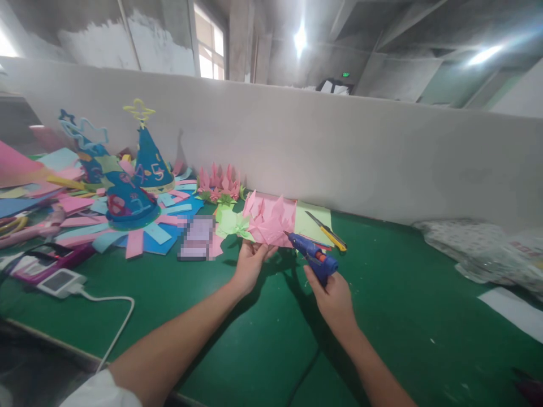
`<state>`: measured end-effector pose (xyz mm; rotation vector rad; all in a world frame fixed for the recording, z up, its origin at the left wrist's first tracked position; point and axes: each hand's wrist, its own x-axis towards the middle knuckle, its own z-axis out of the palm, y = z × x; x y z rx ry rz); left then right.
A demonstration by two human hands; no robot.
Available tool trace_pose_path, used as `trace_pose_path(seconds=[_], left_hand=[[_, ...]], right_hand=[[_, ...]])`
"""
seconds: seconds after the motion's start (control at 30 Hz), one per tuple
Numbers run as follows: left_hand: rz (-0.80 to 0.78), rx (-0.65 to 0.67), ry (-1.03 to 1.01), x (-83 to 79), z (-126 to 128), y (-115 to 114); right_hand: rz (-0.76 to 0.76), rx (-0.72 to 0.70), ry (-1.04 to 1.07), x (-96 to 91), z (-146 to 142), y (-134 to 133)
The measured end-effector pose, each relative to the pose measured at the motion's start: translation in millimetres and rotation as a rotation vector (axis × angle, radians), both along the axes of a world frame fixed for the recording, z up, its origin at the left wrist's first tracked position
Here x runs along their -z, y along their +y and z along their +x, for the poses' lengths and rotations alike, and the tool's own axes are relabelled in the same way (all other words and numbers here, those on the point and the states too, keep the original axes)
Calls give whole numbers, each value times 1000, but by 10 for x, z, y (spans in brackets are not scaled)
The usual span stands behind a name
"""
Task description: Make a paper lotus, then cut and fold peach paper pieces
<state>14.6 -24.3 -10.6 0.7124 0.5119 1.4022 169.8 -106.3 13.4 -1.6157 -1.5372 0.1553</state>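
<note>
My left hand (251,263) is closed on the lower edge of a pink folded paper flower (267,221), with pale green paper leaves (235,225) at its left side. In my right hand (335,297) is a blue hot glue gun (316,255), its nozzle pointing left at the flower's right edge. Whether the nozzle touches the paper I cannot tell. Behind the flower lie a pink paper sheet (283,204) and a pale yellow-green sheet (316,217). A yellow utility knife (331,233) rests on the yellow-green sheet, just beyond the glue gun.
A finished-looking pink paper flower (220,182) stands by the white partition (360,158). To the left are a phone (197,238), blue decorated party hats (153,164), paper strips (134,243) and a white device with a cable (63,282). Plastic bags (479,249) lie at the right on the green table (407,316).
</note>
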Motion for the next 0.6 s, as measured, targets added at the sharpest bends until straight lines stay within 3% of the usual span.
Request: trace_pose_path(seconds=[0.17,0.3,0.37,0.6], left_hand=[[-34,-41,-25,-32,-22,31],[-52,-93,-54,-54,-44,66],[-61,-106,-82,-59,-54,85],[-90,-116,-109,-66,-62,107]], right_hand=[[-95,0,402,16,100,47],[14,-5,643,-7,322,106],[58,89,584,0,521,129],[-207,639,78,216,1417,163]])
